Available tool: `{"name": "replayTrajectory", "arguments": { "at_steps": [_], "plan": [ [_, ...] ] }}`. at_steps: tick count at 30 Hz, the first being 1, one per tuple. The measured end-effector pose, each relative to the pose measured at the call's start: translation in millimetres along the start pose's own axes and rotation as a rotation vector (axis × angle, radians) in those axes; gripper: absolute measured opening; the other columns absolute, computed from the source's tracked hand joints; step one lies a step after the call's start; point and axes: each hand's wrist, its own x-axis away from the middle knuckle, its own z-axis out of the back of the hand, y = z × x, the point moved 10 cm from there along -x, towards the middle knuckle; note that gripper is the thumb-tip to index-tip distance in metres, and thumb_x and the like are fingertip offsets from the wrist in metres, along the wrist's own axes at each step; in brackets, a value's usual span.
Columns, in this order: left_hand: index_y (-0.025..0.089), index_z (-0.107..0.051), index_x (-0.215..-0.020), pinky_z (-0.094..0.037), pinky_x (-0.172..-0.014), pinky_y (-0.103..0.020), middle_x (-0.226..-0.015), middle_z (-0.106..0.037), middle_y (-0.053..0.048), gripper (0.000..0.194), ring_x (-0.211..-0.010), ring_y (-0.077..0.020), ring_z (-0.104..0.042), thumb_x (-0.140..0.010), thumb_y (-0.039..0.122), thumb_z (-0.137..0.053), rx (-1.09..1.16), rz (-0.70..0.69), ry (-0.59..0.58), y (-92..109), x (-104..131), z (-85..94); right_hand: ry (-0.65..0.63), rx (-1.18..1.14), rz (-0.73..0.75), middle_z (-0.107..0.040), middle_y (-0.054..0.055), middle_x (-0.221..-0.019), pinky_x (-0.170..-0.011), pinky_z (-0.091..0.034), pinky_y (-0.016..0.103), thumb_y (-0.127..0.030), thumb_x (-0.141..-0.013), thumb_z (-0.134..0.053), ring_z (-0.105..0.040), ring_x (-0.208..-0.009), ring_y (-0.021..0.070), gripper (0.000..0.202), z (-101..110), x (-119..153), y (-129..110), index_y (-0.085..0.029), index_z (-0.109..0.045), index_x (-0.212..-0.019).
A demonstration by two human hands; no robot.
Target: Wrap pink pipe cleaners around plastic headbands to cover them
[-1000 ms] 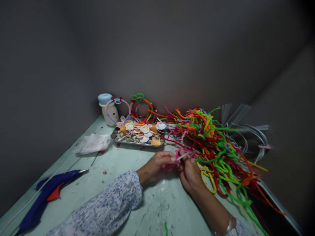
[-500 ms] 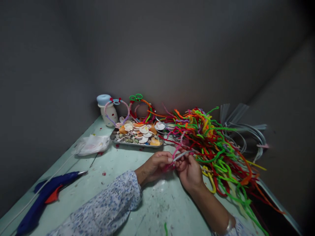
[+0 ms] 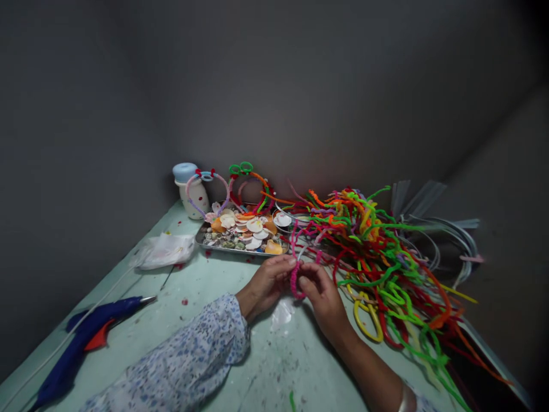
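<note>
Between my hands is a headband point(image 3: 295, 284), a pale strip partly wrapped in bright pink pipe cleaner. My left hand point(image 3: 270, 281) pinches it from the left, thumb and fingers closed near the top of the pink wrap. From the right, the curled fingers of my right hand point(image 3: 321, 292) grip the pink part at its side. A loose pink pipe cleaner end stands up above the fingers. The tangled heap of coloured pipe cleaners point(image 3: 369, 229) lies just right of and behind my right hand.
A metal tray point(image 3: 244, 252) of shells stands behind my hands, with finished hoops point(image 3: 229, 194) above it. At the back left is a white jar point(image 3: 194, 197), before it a plastic bag point(image 3: 167, 252). A blue glue gun point(image 3: 81, 346) lies left; clear strips point(image 3: 465, 246) lie right.
The pale strip has turned from lying slanted across my fingers to pointing more upright. More of the pink wrap now shows, curving below my fingers. The view has shifted slightly.
</note>
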Motion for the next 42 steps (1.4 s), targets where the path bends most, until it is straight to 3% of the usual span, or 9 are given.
{"name": "replayTrajectory", "arguments": {
  "at_steps": [4, 11, 26, 42],
  "plan": [
    [0.011, -0.068, -0.075, -0.041, -0.059, -0.021, -0.068, -0.062, -0.001, 0.017, -0.059, -0.0088, -0.054, -0.067, 0.022, -0.078, -0.084, -0.004, 0.019, 0, 0, -0.4, -0.022, 0.191, 0.088, -0.058, 0.0, -0.085, -0.069, -0.046, 0.028, -0.036, -0.087, -0.06, -0.056, -0.075, 0.0163, 0.014, -2, 1, -6, -0.023, -0.056, -0.091],
    [0.011, -0.071, -0.079, -0.04, -0.059, -0.022, -0.071, -0.065, -0.003, 0.023, -0.061, -0.0099, -0.056, -0.061, 0.023, -0.082, -0.141, 0.009, 0.058, 1, 2, -1.8, -0.042, 0.346, 0.257, -0.057, 0.002, -0.085, -0.074, -0.044, 0.028, -0.028, -0.091, -0.054, -0.055, -0.081, 0.0169, 0.011, -6, 4, -27, -0.021, -0.062, -0.088],
    [0.014, -0.072, -0.074, -0.039, -0.064, -0.022, -0.067, -0.063, -0.001, 0.019, -0.063, -0.0089, -0.053, -0.059, 0.02, -0.082, -0.158, -0.097, 0.184, 6, 4, 5.1, -0.039, 0.31, 0.219, -0.058, 0.0, -0.078, -0.068, -0.042, 0.026, -0.028, -0.093, -0.049, -0.054, -0.072, 0.0152, 0.014, -8, 6, -22, -0.021, -0.06, -0.088],
    [0.014, -0.075, -0.089, -0.044, -0.072, -0.026, -0.082, -0.07, -0.008, 0.029, -0.075, -0.0145, -0.059, -0.065, 0.031, -0.08, -0.341, -0.186, 0.279, 10, 10, 13.2, -0.023, 0.364, 0.216, -0.057, 0.001, -0.076, -0.064, -0.042, 0.027, -0.03, -0.092, -0.049, -0.052, -0.068, 0.0153, 0.016, -7, 3, -20, -0.019, -0.059, -0.085]
  ]
}}
